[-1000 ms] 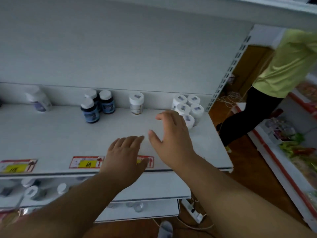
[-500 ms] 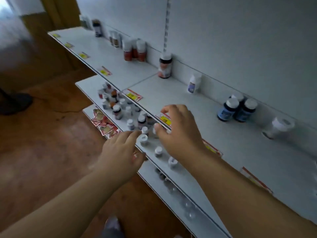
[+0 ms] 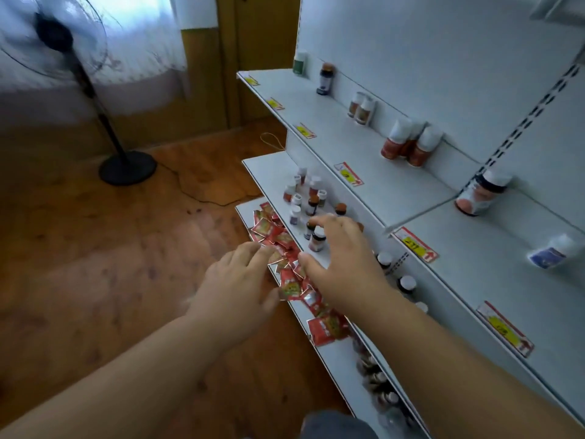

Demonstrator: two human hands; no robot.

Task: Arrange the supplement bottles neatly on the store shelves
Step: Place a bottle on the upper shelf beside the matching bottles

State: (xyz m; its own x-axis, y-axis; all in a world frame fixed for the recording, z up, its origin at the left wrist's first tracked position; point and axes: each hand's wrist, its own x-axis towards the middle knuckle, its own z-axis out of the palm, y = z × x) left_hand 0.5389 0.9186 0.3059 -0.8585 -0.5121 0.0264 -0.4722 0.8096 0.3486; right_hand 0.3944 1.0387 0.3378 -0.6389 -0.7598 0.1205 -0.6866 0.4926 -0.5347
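While both arms reach toward the lower shelves, the right hand [image 3: 343,258] hovers spread over small supplement bottles [image 3: 305,201] clustered on the middle shelf [image 3: 269,172] — holding nothing. Left hand [image 3: 239,283], fingers relaxed, hovers above red sachets [image 3: 285,248] on the bottom shelf; more bottles stand along the top shelf [image 3: 364,153].

Shelves run along the right, floor on the left with a standing fan [image 3: 53,36] back in the far left corner. Top shelf [image 3: 357,153] has bottles spaced along its back wall. The middle shelf [image 3: 269,172] below holds a cluster of small bottles [image 3: 304,198]. Lowest shelf [image 3: 335,356] has sachets [image 3: 285,245] piled on it, and I think more bottles further right, bit blurry. Both hands hover over the sachets.
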